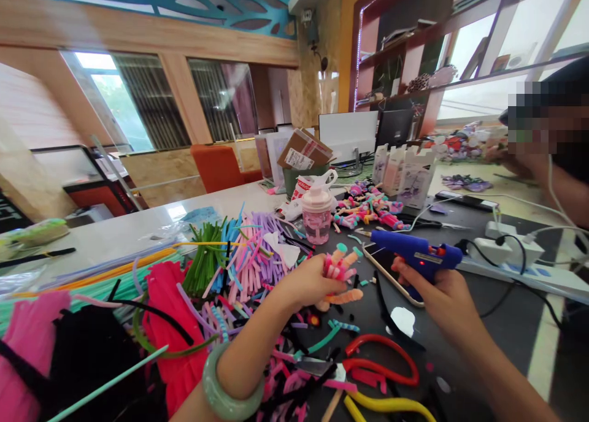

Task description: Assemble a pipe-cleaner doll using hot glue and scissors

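Note:
My left hand (307, 282) is closed around a small bundle of pipe-cleaner pieces (339, 273) in pink, orange and teal, held above the dark table. A pale green bangle (230, 390) sits on that wrist. My right hand (442, 294) grips a blue hot glue gun (414, 250), whose nozzle points left toward the bundle. The gun's black cord runs right to a white power strip (499, 245). A phone (387, 268) lies flat under the gun.
Heaps of coloured pipe cleaners (239, 257) cover the table's left side. A pink bottle (316, 214), finished pipe-cleaner figures (368, 208), white cartons (405, 172) and red-handled scissors (381, 360) lie around. Another person's arm (561, 183) is at the right.

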A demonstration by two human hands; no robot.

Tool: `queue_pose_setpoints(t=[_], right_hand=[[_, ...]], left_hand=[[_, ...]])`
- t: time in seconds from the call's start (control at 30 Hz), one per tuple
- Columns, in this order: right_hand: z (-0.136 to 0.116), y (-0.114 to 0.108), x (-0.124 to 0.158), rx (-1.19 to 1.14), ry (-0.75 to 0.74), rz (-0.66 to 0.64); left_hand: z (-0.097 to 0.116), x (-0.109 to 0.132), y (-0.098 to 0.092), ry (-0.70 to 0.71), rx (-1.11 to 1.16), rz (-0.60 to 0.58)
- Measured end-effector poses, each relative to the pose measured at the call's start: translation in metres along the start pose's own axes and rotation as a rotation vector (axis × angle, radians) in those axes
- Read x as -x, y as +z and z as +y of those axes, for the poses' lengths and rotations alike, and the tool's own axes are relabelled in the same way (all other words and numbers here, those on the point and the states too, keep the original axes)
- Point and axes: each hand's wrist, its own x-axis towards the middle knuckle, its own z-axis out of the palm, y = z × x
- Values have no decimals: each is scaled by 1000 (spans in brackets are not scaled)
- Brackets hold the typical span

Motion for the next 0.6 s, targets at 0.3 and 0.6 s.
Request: queue_pose_setpoints(t=[0.3,0.6], right_hand=[[3,1,-2,11,-60,26],[3,2,-2,13,-37,16]], left_hand=[[8,5,-2,-113,291,-18],[-3,-8,-1,-33,411,-50]])
